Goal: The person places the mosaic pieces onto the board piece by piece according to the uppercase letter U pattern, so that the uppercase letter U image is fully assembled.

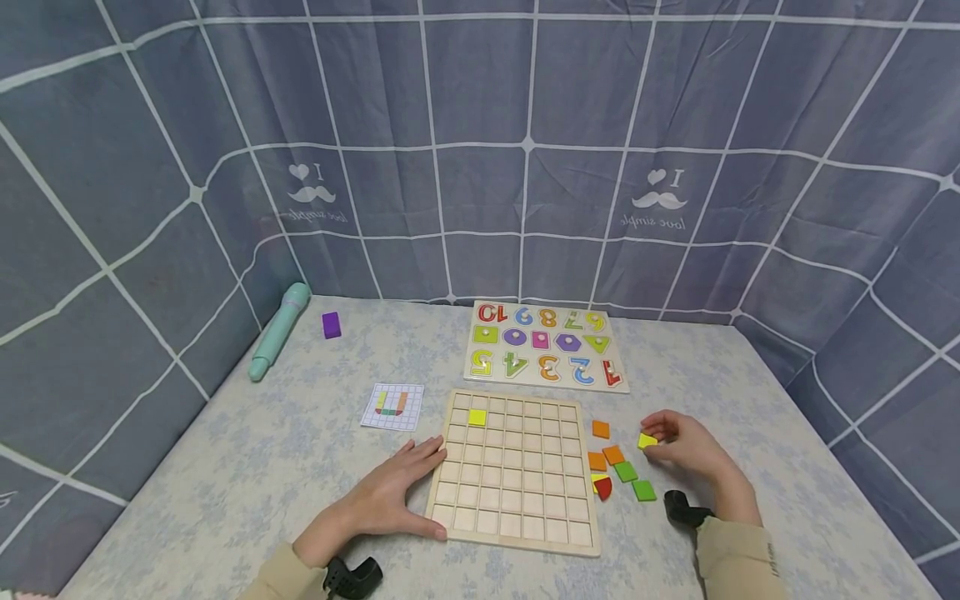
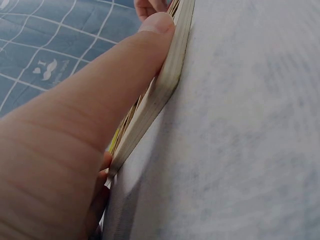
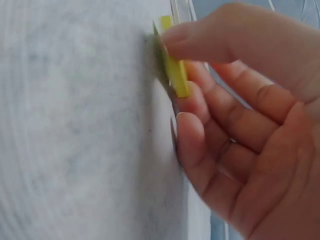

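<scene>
A wooden grid board (image 1: pixel 517 483) lies in front of the person, with one yellow square tile (image 1: pixel 477 417) in a cell near its far left corner. At the board's left edge rests the left hand (image 1: pixel 390 492), fingers spread and thumb at the near corner; the left wrist view shows the thumb (image 2: pixel 157 25) against the wooden rim. To the right of the board, the right hand (image 1: pixel 686 446) pinches a yellow tile (image 3: pixel 177 75) between thumb and fingers. Orange tiles (image 1: pixel 601 428), green tiles (image 1: pixel 643 490) and a red quarter-round tile (image 1: pixel 603 488) overlapping a yellow one lie between board and hand.
Behind the grid stands a number and shape puzzle board (image 1: pixel 546 347). A pattern card (image 1: pixel 392 407) with a coloured U-like figure lies to the left. Farther back are a purple block (image 1: pixel 332 325) and a teal cylinder (image 1: pixel 279 332). A grid-patterned curtain (image 1: pixel 480 192) surrounds the table.
</scene>
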A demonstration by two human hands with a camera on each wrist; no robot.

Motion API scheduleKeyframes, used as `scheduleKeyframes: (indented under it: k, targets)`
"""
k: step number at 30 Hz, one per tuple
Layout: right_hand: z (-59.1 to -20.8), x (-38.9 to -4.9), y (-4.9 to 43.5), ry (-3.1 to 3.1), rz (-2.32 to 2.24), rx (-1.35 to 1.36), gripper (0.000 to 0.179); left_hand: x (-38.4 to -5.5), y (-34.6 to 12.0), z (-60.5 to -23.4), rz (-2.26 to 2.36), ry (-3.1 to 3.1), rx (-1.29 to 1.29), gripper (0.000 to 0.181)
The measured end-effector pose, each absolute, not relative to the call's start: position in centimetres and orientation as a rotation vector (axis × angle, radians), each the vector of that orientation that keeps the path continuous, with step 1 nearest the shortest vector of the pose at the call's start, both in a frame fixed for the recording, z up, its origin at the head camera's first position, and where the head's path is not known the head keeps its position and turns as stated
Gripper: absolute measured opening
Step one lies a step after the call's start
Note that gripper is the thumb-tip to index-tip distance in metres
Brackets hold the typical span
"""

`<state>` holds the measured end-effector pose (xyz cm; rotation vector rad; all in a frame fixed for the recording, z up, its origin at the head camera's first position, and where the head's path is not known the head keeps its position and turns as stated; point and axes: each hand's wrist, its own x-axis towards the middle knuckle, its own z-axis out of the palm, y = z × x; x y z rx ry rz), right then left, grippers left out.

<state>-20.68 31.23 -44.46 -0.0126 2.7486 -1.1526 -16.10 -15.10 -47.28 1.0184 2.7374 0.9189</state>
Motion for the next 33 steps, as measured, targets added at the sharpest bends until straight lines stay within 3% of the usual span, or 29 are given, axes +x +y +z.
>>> scheduleKeyframes:
  k: [10,20,27,33]
  targets:
    - [-41.8,-21.1,28.8,2.864,-1.186,-0.202,0.039,-16.1,-14.9,-47.2,0.929,2.702,1.011,0.105]
    - [-38.7,-21.8,20.8,2.773,-1.367,-0.577,0.027,-16.1,-15.1,-47.1,0.922,2.719,1.02,0.105]
    - [-39.3,-23.1,15.2,2.677,-1.363,-0.79,0.024,-16.1,-15.1,-47.0,0.915,2.722,1.023,0.105]
    - [-41.1,-23.9,11.6,2.645,-1.268,-0.802,0.025,-16.1,-15.1,-47.1,0.909,2.725,1.027,0.104]
